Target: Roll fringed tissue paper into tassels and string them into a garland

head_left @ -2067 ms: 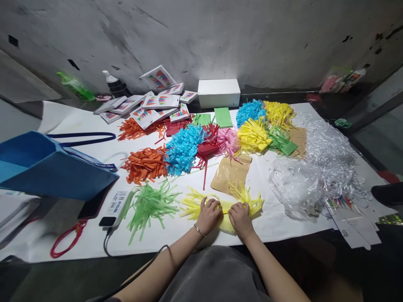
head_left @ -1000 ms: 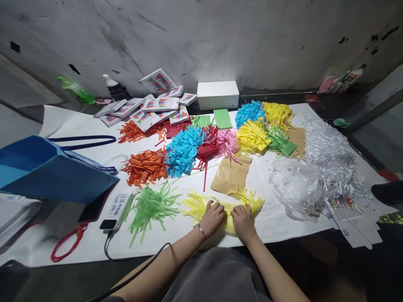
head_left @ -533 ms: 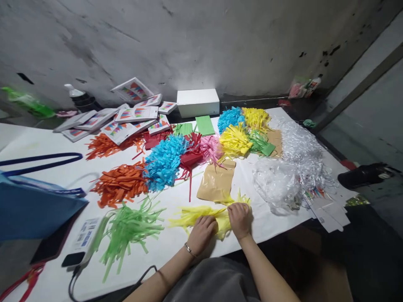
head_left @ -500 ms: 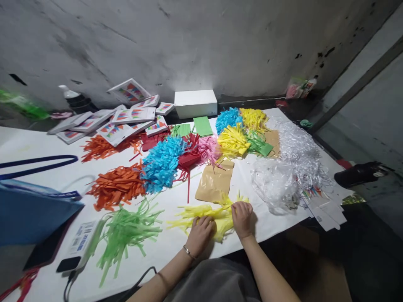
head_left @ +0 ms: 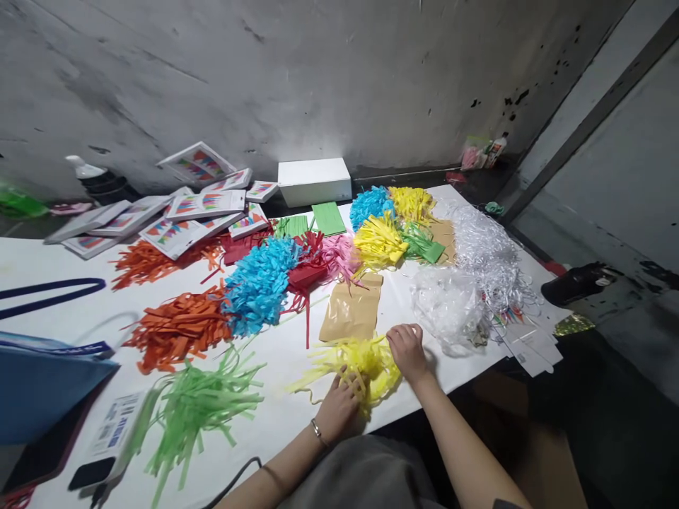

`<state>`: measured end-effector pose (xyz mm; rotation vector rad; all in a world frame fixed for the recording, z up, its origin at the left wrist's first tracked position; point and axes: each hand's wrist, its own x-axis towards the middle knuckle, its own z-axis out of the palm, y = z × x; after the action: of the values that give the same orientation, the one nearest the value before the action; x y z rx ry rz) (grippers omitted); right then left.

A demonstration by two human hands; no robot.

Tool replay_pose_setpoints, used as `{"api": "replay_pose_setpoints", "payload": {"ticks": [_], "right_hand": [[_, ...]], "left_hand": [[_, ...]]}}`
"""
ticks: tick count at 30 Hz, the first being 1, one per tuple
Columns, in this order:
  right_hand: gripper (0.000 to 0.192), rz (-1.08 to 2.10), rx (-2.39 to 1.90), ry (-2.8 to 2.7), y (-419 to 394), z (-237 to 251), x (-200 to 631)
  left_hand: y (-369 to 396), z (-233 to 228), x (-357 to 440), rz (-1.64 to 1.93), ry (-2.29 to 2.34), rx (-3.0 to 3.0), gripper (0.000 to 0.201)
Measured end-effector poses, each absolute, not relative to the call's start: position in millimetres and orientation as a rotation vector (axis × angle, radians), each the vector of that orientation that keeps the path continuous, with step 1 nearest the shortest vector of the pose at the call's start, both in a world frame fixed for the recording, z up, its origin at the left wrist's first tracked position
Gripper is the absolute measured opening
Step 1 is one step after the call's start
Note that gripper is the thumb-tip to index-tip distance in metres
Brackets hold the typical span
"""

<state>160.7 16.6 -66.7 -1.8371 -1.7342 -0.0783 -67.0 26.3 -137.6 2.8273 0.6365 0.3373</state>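
Note:
A bunch of yellow tissue-paper fringe (head_left: 371, 364) lies bundled on the white table covering near the front edge. My left hand (head_left: 339, 406), with a bracelet at the wrist, is closed on its lower left side, and loose strips fall over the fingers. At its upper right, my right hand (head_left: 408, 350) pinches some strips between thumb and fingers. Just beyond the fringe is a brown plastic-covered packet (head_left: 351, 307). Light green fringe (head_left: 204, 406) spreads out to the left of my hands.
Orange fringe (head_left: 180, 329), blue fringe (head_left: 262, 286) and yellow fringe (head_left: 379, 242) lie farther back. Flat printed boxes (head_left: 206, 203) are piled beside a white box (head_left: 314, 182). Clear plastic (head_left: 448, 307) and silvery strands (head_left: 485, 247) lie at right. A white power bank (head_left: 114, 431) sits at left.
The yellow fringe, flatter and more spread before, is now gathered and fluffed up, with strips over my left fingers. My right hand has shifted slightly up. The view has turned a little right.

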Motion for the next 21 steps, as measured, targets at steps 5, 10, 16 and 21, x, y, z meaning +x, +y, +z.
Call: {"api": "replay_pose_setpoints", "payload": {"ticks": [5, 10, 16, 21], "right_hand": [[0.012, -0.124, -1.793, -1.684, 70.2, -36.0, 152.0], [0.018, -0.237, -1.769, -1.491, 112.0, -3.7, 168.5], [0.025, -0.408, -1.750, -1.230, 105.1, 31.2, 218.1], [0.011, -0.403, -1.642, -1.621, 43.8, 37.1, 213.5]], "left_hand": [[19.3, -147.8, -65.9, 0.293, 0.504, 2.844, 0.024], [12.5, -165.2, -76.2, 0.334, 0.577, 2.824, 0.024], [26.4, -137.2, -84.7, 0.250, 1.034, 2.673, 0.028], [49.9, -38.1, -86.7, -0.092, 1.453, 2.407, 0.025]]}}
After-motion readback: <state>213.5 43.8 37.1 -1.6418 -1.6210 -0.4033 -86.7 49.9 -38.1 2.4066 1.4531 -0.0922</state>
